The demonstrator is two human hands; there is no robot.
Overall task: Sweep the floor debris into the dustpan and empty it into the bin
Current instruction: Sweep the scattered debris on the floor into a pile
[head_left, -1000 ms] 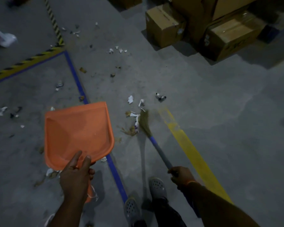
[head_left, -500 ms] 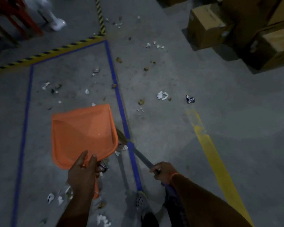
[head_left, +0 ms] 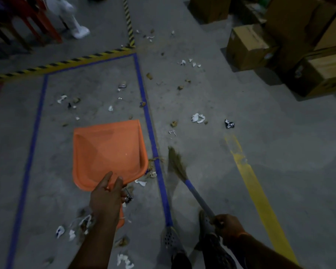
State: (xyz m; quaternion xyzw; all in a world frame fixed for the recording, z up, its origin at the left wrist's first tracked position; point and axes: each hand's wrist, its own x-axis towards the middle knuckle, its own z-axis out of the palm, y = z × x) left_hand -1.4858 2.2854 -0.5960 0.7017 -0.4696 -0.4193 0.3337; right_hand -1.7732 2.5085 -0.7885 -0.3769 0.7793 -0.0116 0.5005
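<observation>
My left hand (head_left: 107, 199) grips the handle of an orange dustpan (head_left: 108, 152), whose open mouth points away from me, low over the grey floor. The pan looks empty apart from a tiny speck. My right hand (head_left: 228, 226) grips the blue-and-grey handle of a short broom (head_left: 177, 164); its blurred bristles touch the floor just right of the blue tape line. Paper scraps and brown bits (head_left: 151, 172) lie between the pan's right edge and the bristles. More debris (head_left: 198, 118) is scattered ahead, and some lies near my feet (head_left: 74, 228).
Cardboard boxes (head_left: 248, 47) are stacked at the upper right. A blue tape rectangle (head_left: 144, 98), black-and-yellow hazard tape (head_left: 60, 64) and a yellow line (head_left: 258, 195) mark the floor. Red furniture legs (head_left: 37, 22) and another person's white shoe (head_left: 80, 33) are at the upper left.
The broom head has swung out from beside the dustpan's right edge to the right of the blue line. My view shifted slightly; the dustpan stays held in the same place.
</observation>
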